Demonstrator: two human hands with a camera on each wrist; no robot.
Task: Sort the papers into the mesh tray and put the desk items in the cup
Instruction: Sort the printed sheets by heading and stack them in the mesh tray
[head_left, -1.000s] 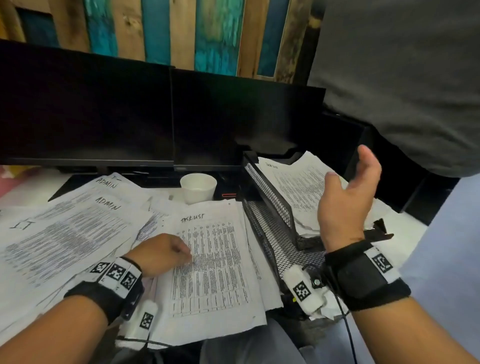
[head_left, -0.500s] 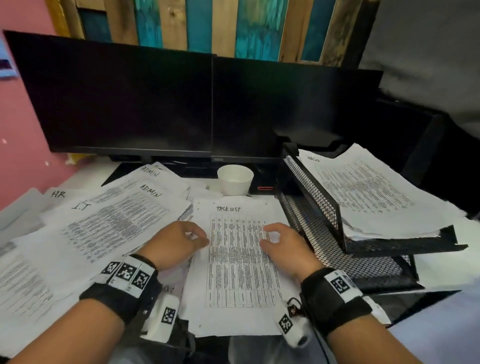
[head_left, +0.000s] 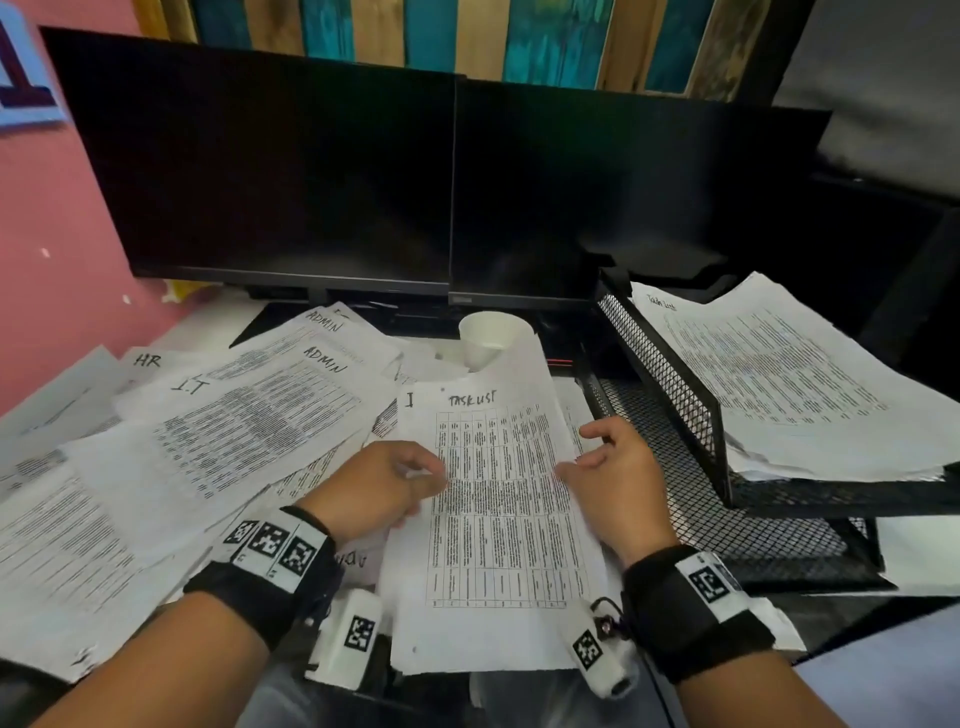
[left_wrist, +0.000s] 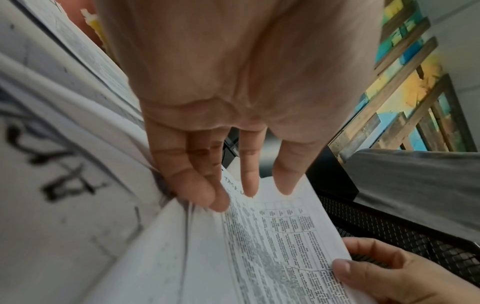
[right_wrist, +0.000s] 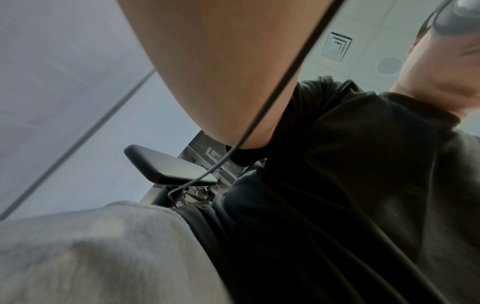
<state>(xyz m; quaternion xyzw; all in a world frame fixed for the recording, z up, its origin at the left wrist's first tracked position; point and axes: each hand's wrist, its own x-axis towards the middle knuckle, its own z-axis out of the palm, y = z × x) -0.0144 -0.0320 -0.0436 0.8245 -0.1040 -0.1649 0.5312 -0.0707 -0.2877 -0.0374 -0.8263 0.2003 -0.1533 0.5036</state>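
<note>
A printed sheet headed "TASK LIST" (head_left: 498, 519) is held between my two hands in front of me, its far edge raised and curling against the white paper cup (head_left: 493, 332). My left hand (head_left: 415, 478) pinches its left edge, and my right hand (head_left: 592, 457) pinches its right edge with the thumb on top. The left wrist view shows the same sheet (left_wrist: 280, 236), my left hand (left_wrist: 233, 195) at its edge and my right hand (left_wrist: 363, 267) gripping its side. The black two-tier mesh tray (head_left: 670, 374) stands to the right. The right wrist view faces my torso and shows no hand.
A stack of papers (head_left: 779, 384) lies on the tray's upper tier. Loose sheets marked ADMIN, I.T and HR (head_left: 234, 431) cover the desk on the left. Two dark monitors (head_left: 285, 182) stand along the back. A pink wall closes the left side.
My right hand came back from the tray to the task list sheet. Both hands now grip its edges, and its far edge has risen up against the cup.
</note>
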